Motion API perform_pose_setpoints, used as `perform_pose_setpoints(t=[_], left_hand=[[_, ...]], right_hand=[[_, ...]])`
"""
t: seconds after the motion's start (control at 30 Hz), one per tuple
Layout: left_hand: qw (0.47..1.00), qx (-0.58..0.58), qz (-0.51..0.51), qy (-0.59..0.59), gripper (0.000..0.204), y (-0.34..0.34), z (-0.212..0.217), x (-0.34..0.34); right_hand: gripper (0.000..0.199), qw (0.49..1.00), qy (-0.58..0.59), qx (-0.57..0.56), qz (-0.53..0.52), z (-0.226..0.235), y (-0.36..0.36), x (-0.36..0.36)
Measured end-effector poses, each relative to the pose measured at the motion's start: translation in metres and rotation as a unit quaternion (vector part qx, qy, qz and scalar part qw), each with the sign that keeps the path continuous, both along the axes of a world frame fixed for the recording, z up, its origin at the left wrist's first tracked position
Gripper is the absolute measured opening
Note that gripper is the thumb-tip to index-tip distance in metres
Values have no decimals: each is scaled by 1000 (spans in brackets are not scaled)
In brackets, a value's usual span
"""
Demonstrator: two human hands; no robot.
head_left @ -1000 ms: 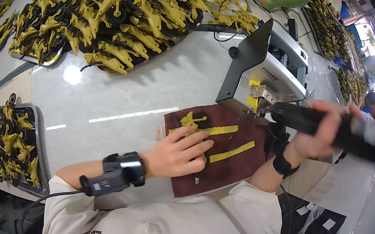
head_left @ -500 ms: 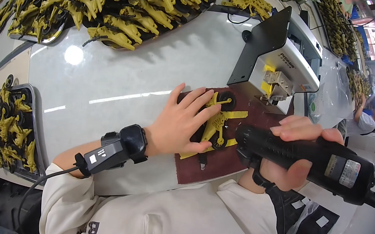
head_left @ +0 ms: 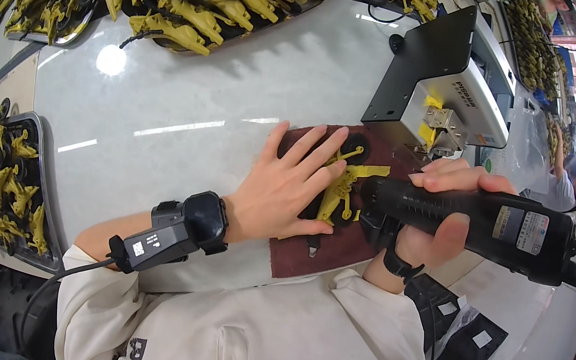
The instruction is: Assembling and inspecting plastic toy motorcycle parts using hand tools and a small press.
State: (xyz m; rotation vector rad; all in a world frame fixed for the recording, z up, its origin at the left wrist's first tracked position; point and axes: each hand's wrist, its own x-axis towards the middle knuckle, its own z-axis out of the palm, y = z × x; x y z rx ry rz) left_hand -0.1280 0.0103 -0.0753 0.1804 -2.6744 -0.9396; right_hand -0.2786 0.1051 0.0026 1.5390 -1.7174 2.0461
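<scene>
My left hand (head_left: 287, 187) lies with fingers spread over a yellow toy motorcycle (head_left: 336, 195) with black wheels, pressing it against a maroon mat (head_left: 291, 259). Part of the toy is hidden beneath that hand. In my right hand (head_left: 436, 236) is a thick black corded electric screwdriver (head_left: 475, 224), fingers wrapped round its body. Its front end is over the toy's right side; the working tip is hidden from view. A black strap circles each wrist, the left one carrying a boxy device (head_left: 176, 230) with a cable.
A silver and black box-shaped machine (head_left: 450, 92) stands just beyond the mat. Yellow toy motorcycles heap up (head_left: 203, 0) at the far left, and a metal tray (head_left: 49, 211) of more sits at the near left. A person (head_left: 566, 188) is in the right background.
The screwdriver in my right hand has shifted slightly up and left, covering more of the toy's right side. My left hand stays spread on the toy. The whole view has shifted a little.
</scene>
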Motion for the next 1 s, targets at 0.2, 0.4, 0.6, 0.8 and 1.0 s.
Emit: perform_pose_setpoints(t=[0.2, 0.4, 0.6, 0.8, 1.0], left_hand=[[1000, 5, -11, 1, 73, -2, 0, -4], [1000, -2, 0, -7, 77, -4, 0, -6], [1000, -8, -7, 2, 88, -4, 2, -6], [1000, -18, 4, -6, 96, -4, 2, -4], [1000, -16, 11, 5, 97, -3, 1, -3]], right_hand=[[52, 1000, 1, 28, -3, 4, 1, 3], [57, 997, 14, -74, -35, 22, 22, -21], [55, 970, 93, -133, -183, 71, 15, -53], [47, 984, 36, -58, -167, 59, -10, -44], [63, 998, 26, -60, 17, 40, 16, -4]])
